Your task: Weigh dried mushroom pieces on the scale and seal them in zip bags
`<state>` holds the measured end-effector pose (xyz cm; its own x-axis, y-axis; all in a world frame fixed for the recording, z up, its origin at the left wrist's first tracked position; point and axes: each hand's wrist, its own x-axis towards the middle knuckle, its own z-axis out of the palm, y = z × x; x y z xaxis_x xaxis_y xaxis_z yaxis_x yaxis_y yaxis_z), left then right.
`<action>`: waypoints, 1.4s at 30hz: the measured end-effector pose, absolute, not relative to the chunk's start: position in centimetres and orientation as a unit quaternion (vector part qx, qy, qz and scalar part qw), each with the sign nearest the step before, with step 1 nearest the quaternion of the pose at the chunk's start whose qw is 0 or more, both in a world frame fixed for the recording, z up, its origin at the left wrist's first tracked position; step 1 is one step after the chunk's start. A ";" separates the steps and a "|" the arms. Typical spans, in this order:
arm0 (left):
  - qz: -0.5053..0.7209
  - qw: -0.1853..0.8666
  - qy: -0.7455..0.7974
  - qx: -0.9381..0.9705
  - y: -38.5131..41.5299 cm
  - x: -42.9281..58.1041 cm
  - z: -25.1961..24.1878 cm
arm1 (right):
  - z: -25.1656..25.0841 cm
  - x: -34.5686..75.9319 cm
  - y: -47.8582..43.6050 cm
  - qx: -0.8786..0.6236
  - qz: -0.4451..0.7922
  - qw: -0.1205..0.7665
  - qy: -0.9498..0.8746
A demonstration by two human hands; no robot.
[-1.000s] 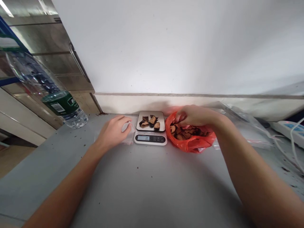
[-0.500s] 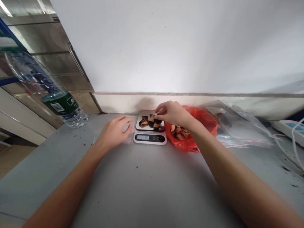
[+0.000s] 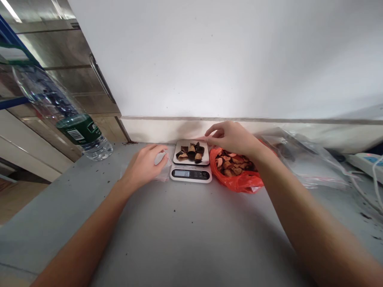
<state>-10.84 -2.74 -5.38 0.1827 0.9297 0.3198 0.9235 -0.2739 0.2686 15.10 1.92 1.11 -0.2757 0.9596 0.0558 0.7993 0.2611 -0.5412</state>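
Note:
A small digital kitchen scale (image 3: 191,175) stands on the grey table, its display lit. Several dark, curled dried slices (image 3: 191,151) with brown insides lie on its metal plate. Just left of the scale, my left hand (image 3: 145,163) rests over a clear plastic bag (image 3: 164,173), thumb and fingers apart. My right hand (image 3: 230,137) hovers past the plate's right edge, above a red plastic bag (image 3: 239,184); its fingers are parted and nothing shows in them. More reddish-brown dried slices (image 3: 233,163) fill the mouth of the red bag, partly hidden by my right wrist.
A large water bottle (image 3: 77,127) with a green label stands at the left. More clear plastic bags (image 3: 311,167) lie to the right, near a white device (image 3: 363,161) and white cables (image 3: 359,191). A white wall (image 3: 209,59) rises behind the table.
My right hand has let go of a dark slice onto the scale plate and moved right, over the red bag. My left hand has stayed in place.

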 end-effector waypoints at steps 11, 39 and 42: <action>0.223 0.016 0.603 0.766 -2.7 -10.8 -5.4 | 1.5 15.1 1.7 -0.566 0.215 0.181 -0.775; 0.140 0.180 0.627 0.745 -1.9 -12.7 -5.4 | 1.0 7.1 2.5 -0.606 0.193 -0.034 -0.771; 0.142 0.181 0.632 0.740 -1.8 -12.6 -5.3 | 0.3 7.7 3.1 -0.584 0.229 0.007 -0.779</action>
